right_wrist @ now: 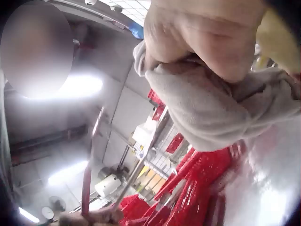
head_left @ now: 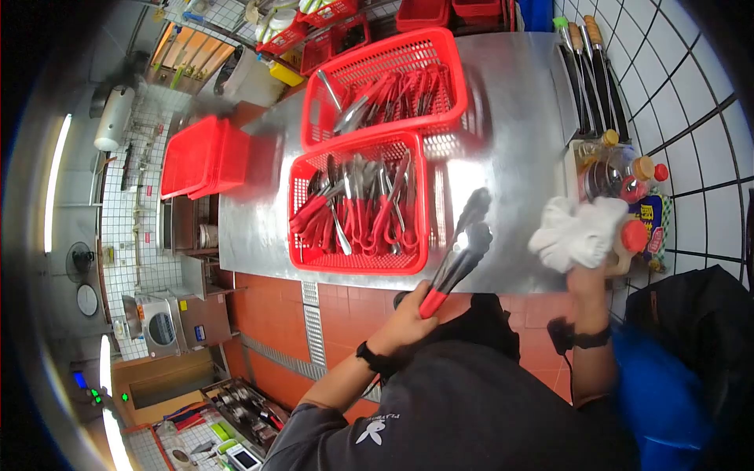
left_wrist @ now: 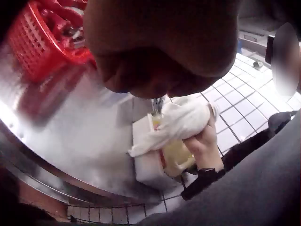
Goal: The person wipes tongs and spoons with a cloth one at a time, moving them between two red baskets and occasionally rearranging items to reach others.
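Red-handled tongs (head_left: 458, 263) with dark ends are gripped by the left hand (head_left: 404, 323) at the table's front edge, ends pointing up and away. To the right, the right hand (head_left: 587, 284) holds a bunched white cloth (head_left: 577, 235) beside the bottles. The left wrist view shows the right hand (left_wrist: 205, 145) with its fingers partly under the cloth (left_wrist: 181, 122). Close up in the right wrist view, fingers of the right hand (right_wrist: 202, 40) clasp the cloth (right_wrist: 207, 106), while the tongs (right_wrist: 88, 174) rise from the left hand (right_wrist: 91, 218).
Two red baskets (head_left: 357, 265) (head_left: 463, 86) of red-handled utensils stand on the steel table (head_left: 518, 133). Stacked red bins (head_left: 192, 157) are at its left. A knife rack (head_left: 576, 102), bottles (head_left: 620, 177) and a red-capped container (head_left: 633, 236) line the tiled wall.
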{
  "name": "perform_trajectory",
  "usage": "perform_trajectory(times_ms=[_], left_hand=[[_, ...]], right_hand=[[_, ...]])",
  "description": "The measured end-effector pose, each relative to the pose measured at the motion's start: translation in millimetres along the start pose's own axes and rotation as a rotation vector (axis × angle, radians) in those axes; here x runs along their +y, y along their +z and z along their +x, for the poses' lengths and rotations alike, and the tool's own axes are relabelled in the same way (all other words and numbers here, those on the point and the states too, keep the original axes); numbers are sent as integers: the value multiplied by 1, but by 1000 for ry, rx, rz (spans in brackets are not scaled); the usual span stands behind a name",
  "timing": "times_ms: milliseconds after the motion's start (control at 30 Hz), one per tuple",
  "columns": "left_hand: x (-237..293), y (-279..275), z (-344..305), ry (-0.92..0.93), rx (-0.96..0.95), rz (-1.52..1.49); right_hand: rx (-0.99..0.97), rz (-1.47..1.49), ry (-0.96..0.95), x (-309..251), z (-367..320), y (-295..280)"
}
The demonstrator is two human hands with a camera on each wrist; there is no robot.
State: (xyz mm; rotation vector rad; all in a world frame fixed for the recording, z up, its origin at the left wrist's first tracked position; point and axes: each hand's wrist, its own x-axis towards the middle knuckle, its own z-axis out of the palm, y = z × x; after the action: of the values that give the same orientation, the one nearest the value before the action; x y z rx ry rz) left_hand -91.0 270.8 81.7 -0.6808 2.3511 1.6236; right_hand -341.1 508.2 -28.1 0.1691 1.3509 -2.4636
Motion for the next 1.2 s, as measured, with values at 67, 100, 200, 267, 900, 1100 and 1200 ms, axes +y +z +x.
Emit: perform_trajectory(times_ms=[67, 100, 200, 267, 900, 1100, 1200], left_hand=[[15, 25, 12, 112, -24, 11], [27, 35, 18, 234, -49, 29], [57, 53, 27, -4, -275, 141], [49, 51, 30, -35, -293, 204], [-44, -50, -4, -252, 545, 111], [-10, -102, 30, -310, 659, 451], [5, -111, 55, -256, 622, 596]], right_hand=[[-403, -501, 30, -40, -34, 42], [-435, -622, -86, -23, -51, 40], [-399, -480, -164, 26, -60, 38], [-272, -371, -56, 41, -59, 33], [-45, -1413, -616, 84, 3, -38], [13, -1410, -570, 86, 0, -39], [22, -1386, -581, 80, -3, -32]])
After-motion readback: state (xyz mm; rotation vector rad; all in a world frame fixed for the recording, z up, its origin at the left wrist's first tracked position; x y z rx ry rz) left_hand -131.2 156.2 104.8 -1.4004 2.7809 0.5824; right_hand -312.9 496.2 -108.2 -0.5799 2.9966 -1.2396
